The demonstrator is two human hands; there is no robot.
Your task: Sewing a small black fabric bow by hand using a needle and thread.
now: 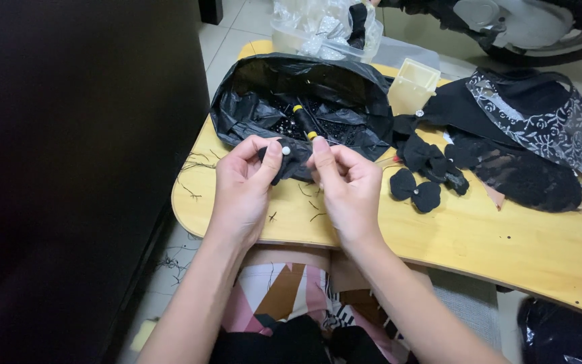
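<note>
Black fabric piece [289, 164] with a white pearl bead [285, 150] stretches crosswise between the hands — left hand [244, 185] and right hand [346, 182] both pinching it, equally near.

Bag [257, 101] lies behind both hands on the lap table [506, 243] — fabric bows [415, 189] right, lace [540, 128] beyond.

Small black fabric piece [289, 164] with a white pearl bead [285, 150] on top, pinched at frame centre, slightly crumpled. Black tool with yellow bands [304, 120], tilted, tip pointing upper left, just right of the bead.
</note>
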